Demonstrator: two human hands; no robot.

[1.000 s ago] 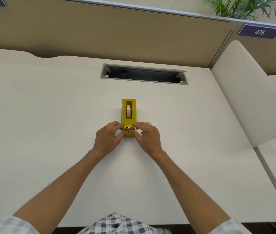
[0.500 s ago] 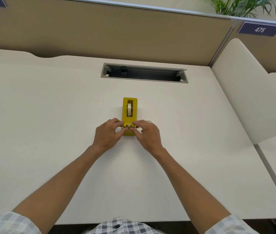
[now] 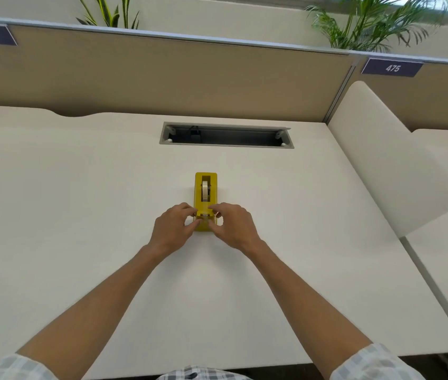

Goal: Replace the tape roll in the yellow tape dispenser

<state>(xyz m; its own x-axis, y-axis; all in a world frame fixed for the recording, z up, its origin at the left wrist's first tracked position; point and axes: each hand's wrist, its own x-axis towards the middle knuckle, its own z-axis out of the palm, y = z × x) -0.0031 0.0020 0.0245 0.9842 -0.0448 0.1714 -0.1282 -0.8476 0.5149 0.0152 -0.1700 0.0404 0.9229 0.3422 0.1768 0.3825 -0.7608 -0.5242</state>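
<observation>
A yellow tape dispenser (image 3: 199, 193) stands lengthwise on the white desk (image 3: 80, 201), its cutter end toward me. A pale tape roll (image 3: 205, 190) sits upright in its slot. My left hand (image 3: 172, 227) is at the left of the cutter end, thumb and forefinger pinching there. From the right side, my right hand (image 3: 232, 224) has its fingertips on the same end. Both hands seem to pinch the loose tape end over the cutter; the tape strip itself is too thin to make out clearly.
A grey cable slot (image 3: 225, 138) is cut into the desk behind the dispenser. A tan partition wall (image 3: 162, 78) closes the back. A white curved divider (image 3: 381, 160) stands at the right, with another desk beyond it. Plants rise behind the partition.
The head camera has tilted up, so more of the partition and plants show. Both hands stay at the dispenser's cutter end, with only small finger shifts.
</observation>
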